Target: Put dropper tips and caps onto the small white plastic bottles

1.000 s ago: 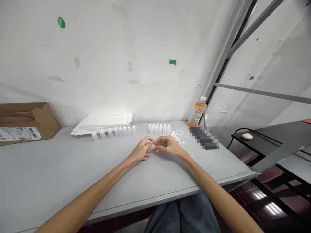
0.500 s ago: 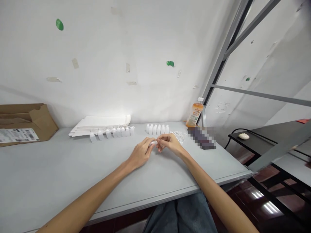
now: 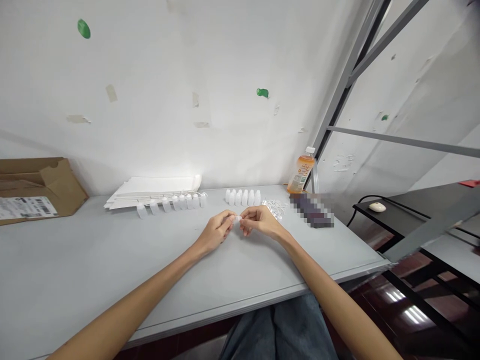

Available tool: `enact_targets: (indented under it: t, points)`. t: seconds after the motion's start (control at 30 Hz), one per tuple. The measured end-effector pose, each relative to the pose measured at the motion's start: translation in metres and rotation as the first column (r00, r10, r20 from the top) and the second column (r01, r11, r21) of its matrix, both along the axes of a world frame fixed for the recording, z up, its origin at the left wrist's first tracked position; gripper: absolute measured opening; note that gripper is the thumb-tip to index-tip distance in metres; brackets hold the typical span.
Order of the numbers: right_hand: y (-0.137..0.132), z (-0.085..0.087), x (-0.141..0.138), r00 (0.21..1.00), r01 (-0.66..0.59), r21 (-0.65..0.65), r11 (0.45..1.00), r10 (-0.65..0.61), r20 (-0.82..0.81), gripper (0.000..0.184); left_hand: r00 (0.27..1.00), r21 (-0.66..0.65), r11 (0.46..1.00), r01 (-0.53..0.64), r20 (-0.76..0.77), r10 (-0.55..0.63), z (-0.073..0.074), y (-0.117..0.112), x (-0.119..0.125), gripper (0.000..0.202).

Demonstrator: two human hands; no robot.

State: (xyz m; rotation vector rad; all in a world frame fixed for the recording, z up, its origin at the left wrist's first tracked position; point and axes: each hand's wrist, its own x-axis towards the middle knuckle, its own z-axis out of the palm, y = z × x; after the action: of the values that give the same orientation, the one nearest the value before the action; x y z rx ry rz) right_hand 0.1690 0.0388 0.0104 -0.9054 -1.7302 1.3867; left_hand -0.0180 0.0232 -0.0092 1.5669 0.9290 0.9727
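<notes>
My left hand (image 3: 214,231) and my right hand (image 3: 258,220) meet fingertip to fingertip over the grey table (image 3: 112,270), both pinched on one small white bottle (image 3: 237,219). Behind them stands a tight group of several small white bottles (image 3: 243,197). A longer row of the same bottles (image 3: 170,203) runs to the left of it. A small heap of white caps or tips (image 3: 275,206) lies just right of my right hand.
A stack of white flat sheets (image 3: 153,189) lies against the wall. A brown cardboard box (image 3: 35,187) sits at the far left. An orange drink bottle (image 3: 302,172) stands at the back right beside a blurred dark object (image 3: 312,210). A metal frame (image 3: 348,85) rises at right.
Both hands stay together on the small bottle and have shifted only slightly on the table. The view has tilted a little.
</notes>
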Motion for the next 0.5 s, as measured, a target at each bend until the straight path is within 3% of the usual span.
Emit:
enact_targets:
  t: [0.5]
  points:
    - [-0.0033,0.0004,0.0002,0.999,-0.005,0.038,0.999,0.004,0.040,0.033,0.984,-0.163,0.980,0.115,0.153,-0.090,0.0068,-0.0014,-0.0007,0.034]
